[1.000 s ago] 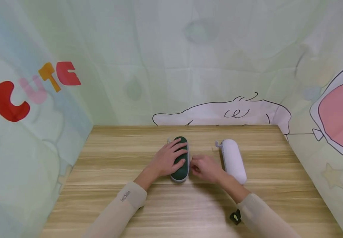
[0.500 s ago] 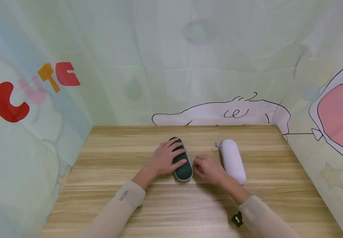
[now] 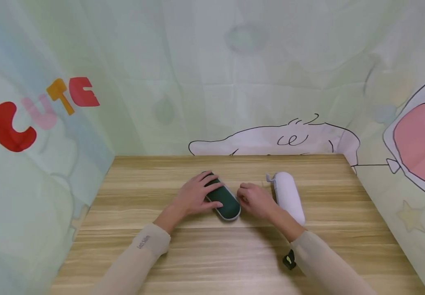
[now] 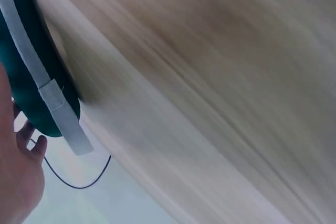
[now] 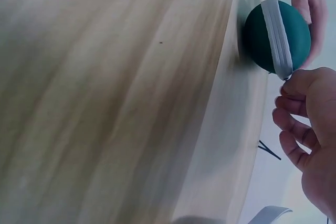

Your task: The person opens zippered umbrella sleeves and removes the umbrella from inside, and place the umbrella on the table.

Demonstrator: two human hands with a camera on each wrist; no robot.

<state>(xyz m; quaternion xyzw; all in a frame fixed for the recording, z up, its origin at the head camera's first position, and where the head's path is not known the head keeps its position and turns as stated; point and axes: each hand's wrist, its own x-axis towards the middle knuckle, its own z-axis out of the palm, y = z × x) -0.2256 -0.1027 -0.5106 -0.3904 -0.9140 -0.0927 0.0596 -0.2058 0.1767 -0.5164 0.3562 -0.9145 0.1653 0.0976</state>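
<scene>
An oblong dark green glasses case (image 3: 228, 205) with a grey zipper band lies slanted on the wooden table. Over its top my left hand (image 3: 194, 194) rests with fingers spread and thumb on the near half. My right hand (image 3: 258, 200) is at the case's right side; in the right wrist view its thumb and forefinger pinch the small zipper pull (image 5: 285, 79) at the end of the band. The other fingers of that hand are loosely bent. The left wrist view shows a grey fabric tab (image 4: 73, 129) along the green case's end.
A white case (image 3: 289, 196) with a grey tab lies to the right, partly behind my right forearm. A small black device (image 3: 289, 260) sits by the right sleeve. Printed cloth walls (image 3: 212, 82) rise behind the wooden table (image 3: 131, 180) and at both sides.
The green case has turned on the table, its far end swinging left and its near end right. My left hand has moved left with it; my right hand stays at its right side.
</scene>
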